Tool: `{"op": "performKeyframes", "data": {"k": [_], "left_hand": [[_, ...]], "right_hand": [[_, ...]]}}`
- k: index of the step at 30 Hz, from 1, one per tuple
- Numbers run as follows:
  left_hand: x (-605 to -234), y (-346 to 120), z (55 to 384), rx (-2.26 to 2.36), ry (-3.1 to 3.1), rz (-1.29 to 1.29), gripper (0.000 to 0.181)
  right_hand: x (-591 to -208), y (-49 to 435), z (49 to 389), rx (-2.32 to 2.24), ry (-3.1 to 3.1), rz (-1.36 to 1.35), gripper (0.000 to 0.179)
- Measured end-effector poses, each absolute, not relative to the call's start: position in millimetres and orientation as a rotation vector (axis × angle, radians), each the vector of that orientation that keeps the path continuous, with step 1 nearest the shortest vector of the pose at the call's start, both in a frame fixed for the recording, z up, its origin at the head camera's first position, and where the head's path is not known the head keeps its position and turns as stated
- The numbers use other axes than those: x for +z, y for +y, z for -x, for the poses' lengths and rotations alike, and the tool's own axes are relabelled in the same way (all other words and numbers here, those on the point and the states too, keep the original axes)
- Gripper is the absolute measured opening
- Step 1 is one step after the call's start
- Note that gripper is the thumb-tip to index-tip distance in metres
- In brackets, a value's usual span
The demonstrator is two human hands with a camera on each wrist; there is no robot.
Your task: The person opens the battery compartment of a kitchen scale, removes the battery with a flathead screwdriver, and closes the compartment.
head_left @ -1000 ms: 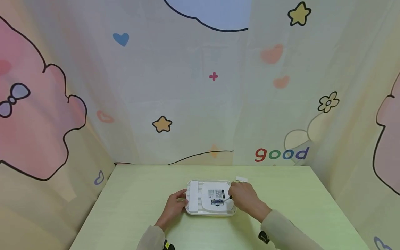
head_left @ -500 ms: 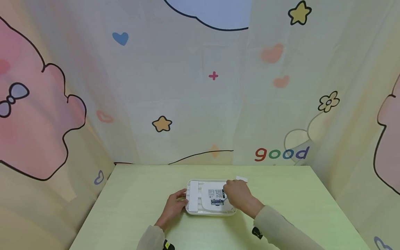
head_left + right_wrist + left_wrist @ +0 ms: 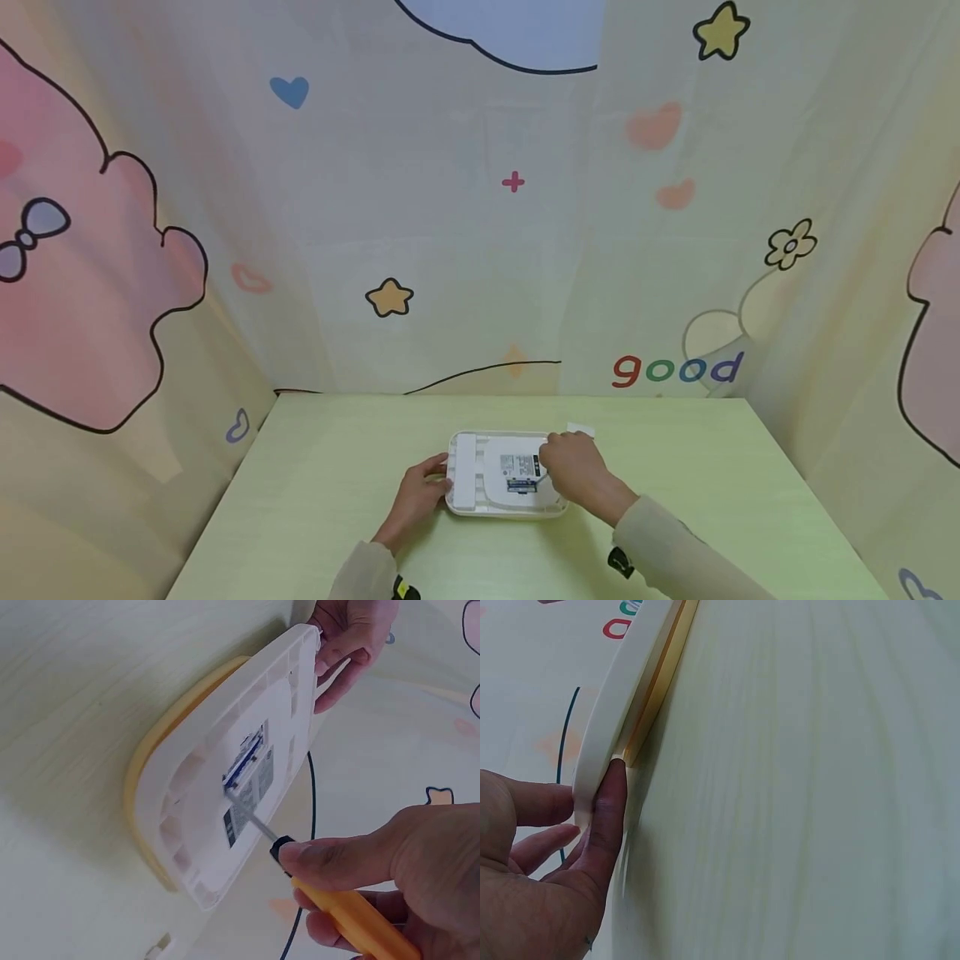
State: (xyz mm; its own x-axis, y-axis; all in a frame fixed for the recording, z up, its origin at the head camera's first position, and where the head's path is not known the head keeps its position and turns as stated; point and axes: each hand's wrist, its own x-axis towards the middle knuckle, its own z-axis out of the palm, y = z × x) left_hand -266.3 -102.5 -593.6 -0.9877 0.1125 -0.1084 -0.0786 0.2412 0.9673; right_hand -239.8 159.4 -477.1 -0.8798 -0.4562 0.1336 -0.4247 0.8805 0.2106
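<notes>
A white, flat device with rounded corners [image 3: 465,472], perhaps a kitchen scale, stands underside up, its yellow lower part [image 3: 137,780] showing in the right wrist view. At its left end my left hand [image 3: 422,493] pinches the rim between thumb and fingers [image 3: 609,814]. My right hand [image 3: 579,468] grips a screwdriver [image 3: 356,919] by its orange handle. The metal shaft slants down to the end of the uncovered battery compartment [image 3: 244,761], where blue batteries [image 3: 521,485] lie. Whether the tip touches a battery or the compartment's edge I cannot tell. A printed label adjoins the compartment.
A small white piece [image 3: 581,430], perhaps a cover, lies on the pale green table [image 3: 337,450] behind my right hand. A printed curtain [image 3: 450,208] closes off the back and both sides.
My right hand has moved left over the device with the screwdriver, then shifted slightly back right. The left hand and the device have stayed put.
</notes>
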Motion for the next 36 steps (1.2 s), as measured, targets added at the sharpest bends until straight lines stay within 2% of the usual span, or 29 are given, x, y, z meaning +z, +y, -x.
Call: {"op": "performKeyframes", "data": {"k": [10,36], "left_hand": [[-591.3,-100.0,264.7,1.866,2.332,-0.043,0.053],[-593.2,-98.4,265.1,1.890,2.348,-0.001,0.053]], "right_hand": [[-484.7,176.9,241.6,-0.108,-2.929,-0.646,0.006],[-523.3,210.2,233.0,0.336,-2.893,-0.481,0.014]]}}
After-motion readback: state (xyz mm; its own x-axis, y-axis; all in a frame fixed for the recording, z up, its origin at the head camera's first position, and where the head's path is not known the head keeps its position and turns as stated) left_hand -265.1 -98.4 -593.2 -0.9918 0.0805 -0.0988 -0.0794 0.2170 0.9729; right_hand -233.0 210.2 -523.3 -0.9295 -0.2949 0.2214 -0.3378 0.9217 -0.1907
